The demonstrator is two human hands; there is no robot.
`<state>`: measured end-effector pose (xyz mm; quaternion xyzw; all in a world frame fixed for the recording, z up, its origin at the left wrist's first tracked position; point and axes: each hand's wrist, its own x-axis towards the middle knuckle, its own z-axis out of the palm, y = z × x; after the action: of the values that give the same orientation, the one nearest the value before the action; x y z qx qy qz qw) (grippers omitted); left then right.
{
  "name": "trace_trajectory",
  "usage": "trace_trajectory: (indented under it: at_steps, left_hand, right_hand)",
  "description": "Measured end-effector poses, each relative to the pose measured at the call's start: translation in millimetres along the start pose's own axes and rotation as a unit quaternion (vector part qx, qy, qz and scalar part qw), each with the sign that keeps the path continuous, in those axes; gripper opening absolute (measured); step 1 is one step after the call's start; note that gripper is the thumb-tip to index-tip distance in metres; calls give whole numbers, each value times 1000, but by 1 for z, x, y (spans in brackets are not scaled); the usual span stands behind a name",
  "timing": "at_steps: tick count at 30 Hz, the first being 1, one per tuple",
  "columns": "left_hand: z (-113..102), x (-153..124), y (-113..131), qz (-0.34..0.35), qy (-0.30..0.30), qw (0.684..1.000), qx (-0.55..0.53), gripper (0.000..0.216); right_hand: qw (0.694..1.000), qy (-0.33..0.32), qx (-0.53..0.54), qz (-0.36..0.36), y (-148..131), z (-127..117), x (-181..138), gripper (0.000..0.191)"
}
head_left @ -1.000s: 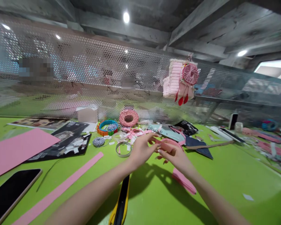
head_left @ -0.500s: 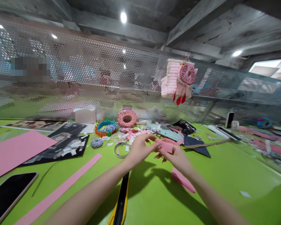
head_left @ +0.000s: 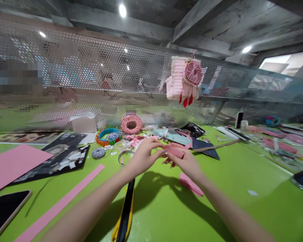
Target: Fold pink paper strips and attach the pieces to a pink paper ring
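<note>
Nothing legible from my remote seat: the black printed sheet point(head_left: 47, 158) and the dark glossy packet point(head_left: 193, 130) on the counter point(head_left: 229, 181) carry markings — all too small or blurred to read.

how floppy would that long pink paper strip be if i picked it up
Probably light: the long pink paper strip looks like thin card. Being long and narrow, it would likely droop at the ends when lifted, though not go limp.
</note>
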<state>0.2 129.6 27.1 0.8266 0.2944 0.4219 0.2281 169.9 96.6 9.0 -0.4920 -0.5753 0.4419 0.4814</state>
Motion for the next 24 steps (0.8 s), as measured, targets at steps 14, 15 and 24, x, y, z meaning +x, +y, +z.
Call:
trace_trajectory:
  at_steps: [14, 15, 24]
  left_hand:
    - [-10, 2, 8, -25, 5, 997, -66, 15]
    - [-8, 1, 9, -20, 23, 998, -62, 13]
    - [-9, -3, 16, 65, 91, 994, 17, 14]
  right_hand:
    - [995, -66, 75, -3, -17, -2, -11, 23]
    - [995, -66, 78, -2, -18, -1, -11, 22]
    - [992, -121, -25, -38, -32, -11, -19, 31]
